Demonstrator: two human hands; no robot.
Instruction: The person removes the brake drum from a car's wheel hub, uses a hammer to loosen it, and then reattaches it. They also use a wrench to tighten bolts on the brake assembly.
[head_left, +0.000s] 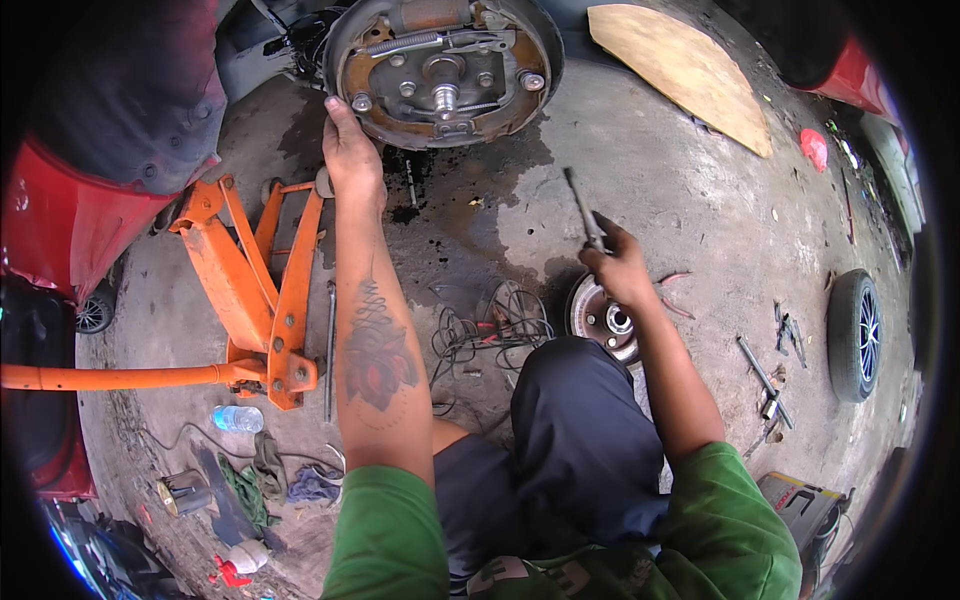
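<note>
A drum brake assembly (445, 75) with shoes, springs and a central spindle is mounted under the car at the top. My left hand (352, 150) grips the lower left rim of its backing plate, thumb on the front and fingers hidden behind. To the right and lower, my right hand (620, 262) is closed around a slim grey metal hand tool (583, 208) with a dark tip pointing up and away; its exact kind is unclear. Beneath that hand a rusty brake drum (590, 300) lies on the floor, partly covered by my knee and forearm. Red-handled pliers (676, 296) lie beside it.
An orange floor jack (240, 290) stands left of my left arm. Tangled cables (490, 325) lie before my knees. Further off are a plywood board (680, 70), a wheel (855, 335), scattered tools (765, 380), a plastic bottle (238, 418) and rags (268, 470). Wet stains mark the concrete.
</note>
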